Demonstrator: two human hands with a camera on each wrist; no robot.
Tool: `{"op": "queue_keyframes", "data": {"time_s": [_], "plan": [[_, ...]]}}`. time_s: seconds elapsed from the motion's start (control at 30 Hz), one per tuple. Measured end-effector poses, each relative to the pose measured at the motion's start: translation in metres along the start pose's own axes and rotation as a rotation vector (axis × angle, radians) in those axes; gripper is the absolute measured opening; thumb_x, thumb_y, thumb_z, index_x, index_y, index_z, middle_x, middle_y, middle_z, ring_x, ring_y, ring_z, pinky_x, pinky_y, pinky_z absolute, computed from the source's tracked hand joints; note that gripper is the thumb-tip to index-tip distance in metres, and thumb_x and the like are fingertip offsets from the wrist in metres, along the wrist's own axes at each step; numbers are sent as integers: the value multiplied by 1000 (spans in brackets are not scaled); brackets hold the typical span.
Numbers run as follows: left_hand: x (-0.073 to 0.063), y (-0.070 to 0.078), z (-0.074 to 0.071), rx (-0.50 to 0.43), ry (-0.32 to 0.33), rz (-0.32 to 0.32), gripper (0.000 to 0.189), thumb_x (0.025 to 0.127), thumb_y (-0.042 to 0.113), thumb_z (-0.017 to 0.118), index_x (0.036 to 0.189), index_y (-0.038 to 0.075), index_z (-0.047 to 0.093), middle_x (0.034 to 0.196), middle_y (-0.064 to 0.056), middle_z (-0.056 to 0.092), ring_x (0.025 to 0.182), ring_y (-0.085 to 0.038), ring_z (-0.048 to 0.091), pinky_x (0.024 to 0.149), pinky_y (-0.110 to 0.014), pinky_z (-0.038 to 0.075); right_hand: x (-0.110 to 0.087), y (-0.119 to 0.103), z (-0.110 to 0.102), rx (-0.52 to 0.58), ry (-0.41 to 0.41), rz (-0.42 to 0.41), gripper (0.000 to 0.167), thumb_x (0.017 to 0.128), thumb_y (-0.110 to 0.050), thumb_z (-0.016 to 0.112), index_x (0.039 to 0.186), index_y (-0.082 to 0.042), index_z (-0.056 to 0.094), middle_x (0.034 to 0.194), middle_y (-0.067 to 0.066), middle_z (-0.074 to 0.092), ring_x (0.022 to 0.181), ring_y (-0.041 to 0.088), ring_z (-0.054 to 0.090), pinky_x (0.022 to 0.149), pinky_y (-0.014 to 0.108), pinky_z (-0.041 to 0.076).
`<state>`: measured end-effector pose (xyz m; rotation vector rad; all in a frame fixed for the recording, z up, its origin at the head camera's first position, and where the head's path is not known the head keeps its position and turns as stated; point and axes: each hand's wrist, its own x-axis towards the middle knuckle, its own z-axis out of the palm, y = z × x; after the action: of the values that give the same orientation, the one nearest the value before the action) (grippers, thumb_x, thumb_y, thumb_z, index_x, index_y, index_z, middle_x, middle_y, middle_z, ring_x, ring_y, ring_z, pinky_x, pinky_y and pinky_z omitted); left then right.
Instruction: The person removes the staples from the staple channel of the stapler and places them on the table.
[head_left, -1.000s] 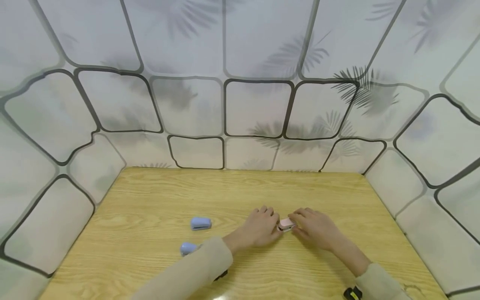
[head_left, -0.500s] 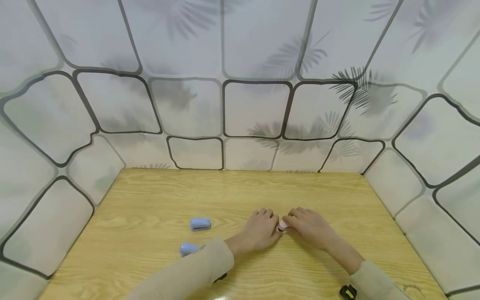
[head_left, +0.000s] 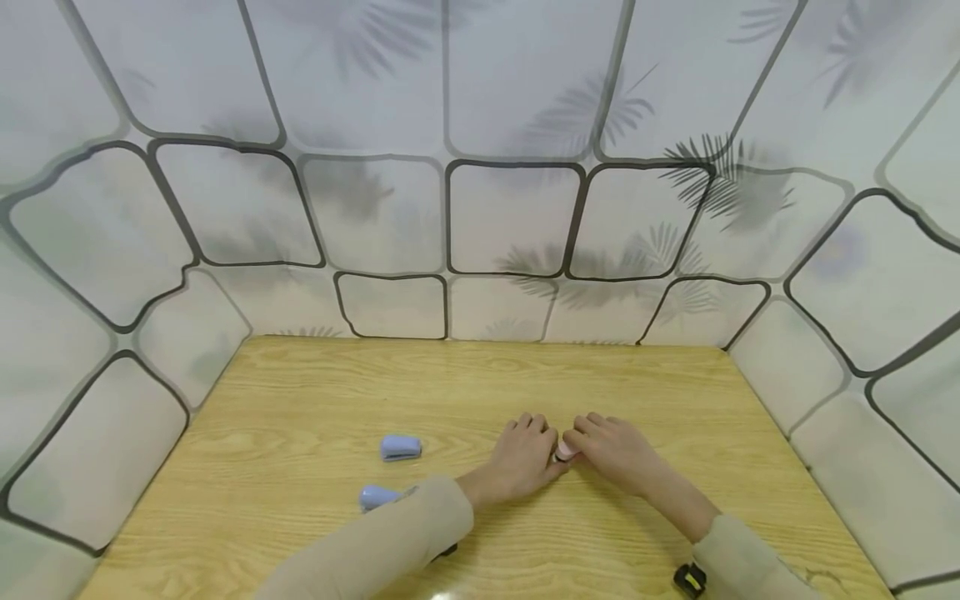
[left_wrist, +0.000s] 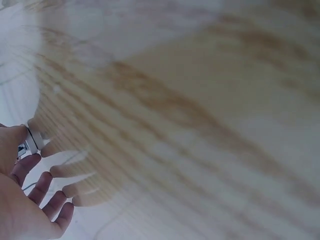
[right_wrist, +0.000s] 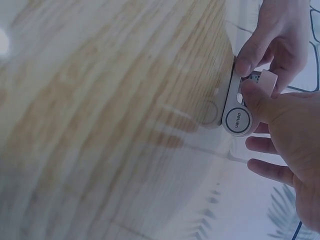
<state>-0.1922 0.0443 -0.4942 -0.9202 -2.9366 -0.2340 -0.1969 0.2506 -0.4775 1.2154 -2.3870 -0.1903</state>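
In the head view a small pink stapler (head_left: pixel 566 451) sits on the table between both hands, mostly covered by them. My left hand (head_left: pixel 522 457) pinches its left end with thumb and forefinger. My right hand (head_left: pixel 618 452) grips the other end. The right wrist view shows the stapler (right_wrist: pixel 236 112) side-on, its round logo toward the camera and its pink upper arm raised away from the base. There the right thumb presses between arm and base, while the left thumb lies on the base's far end. Only a pale end of the stapler (left_wrist: pixel 34 140) shows in the left wrist view.
Two blue staplers lie left of the hands: one farther back (head_left: pixel 401 447), one nearer (head_left: pixel 377 497) and partly behind the left sleeve (head_left: pixel 382 537). A patterned curtain (head_left: pixel 502 217) surrounds the wood-grain table (head_left: pixel 300 392) at the back and sides.
My right hand has shifted left over the pink stapler, covering more of it. The left hand has stayed nearly in place at its end. The blue staplers have not moved.
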Motion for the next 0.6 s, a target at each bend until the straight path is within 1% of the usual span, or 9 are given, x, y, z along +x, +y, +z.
{"op": "queue_keyframes", "data": {"time_s": [0.23, 0.3, 0.43, 0.53, 0.6], "plan": [[0, 0, 1, 21, 27, 2, 35, 100, 57, 66, 95, 22, 66, 112, 0, 68, 99, -17, 60, 84, -31, 52, 1, -1, -3, -18, -41, 7, 16, 91, -26, 76, 98, -18, 65, 90, -1, 60, 79, 16, 58, 60, 27, 50], [-1, 0, 0, 29, 29, 4, 34, 99, 57, 67, 95, 23, 66, 112, 1, 68, 101, -17, 60, 84, -31, 53, 1, 0, -4, -16, -40, 18, 17, 91, -27, 76, 99, -17, 65, 90, -1, 62, 80, 16, 59, 61, 26, 51], [-1, 0, 0, 47, 23, 5, 33, 98, 57, 68, 96, 24, 67, 113, 2, 67, 103, -17, 59, 86, -31, 53, -1, 1, -4, -20, -12, 35, 22, 89, -31, 77, 101, -17, 66, 90, -1, 66, 81, 16, 62, 62, 26, 53], [-1, 1, 0, 47, 19, 7, 33, 98, 56, 68, 98, 23, 68, 113, 2, 66, 102, -17, 59, 86, -33, 54, -2, 3, -3, -32, 4, 30, 23, 88, -33, 76, 102, -17, 67, 92, -2, 67, 83, 16, 63, 64, 26, 55], [-1, 1, -1, 50, 15, 8, 33, 99, 56, 68, 99, 23, 68, 112, 2, 66, 102, -17, 59, 87, -33, 54, -4, 4, -3, -38, 1, 27, 24, 89, -34, 75, 103, -17, 66, 95, -2, 67, 84, 16, 62, 66, 27, 55]]}}
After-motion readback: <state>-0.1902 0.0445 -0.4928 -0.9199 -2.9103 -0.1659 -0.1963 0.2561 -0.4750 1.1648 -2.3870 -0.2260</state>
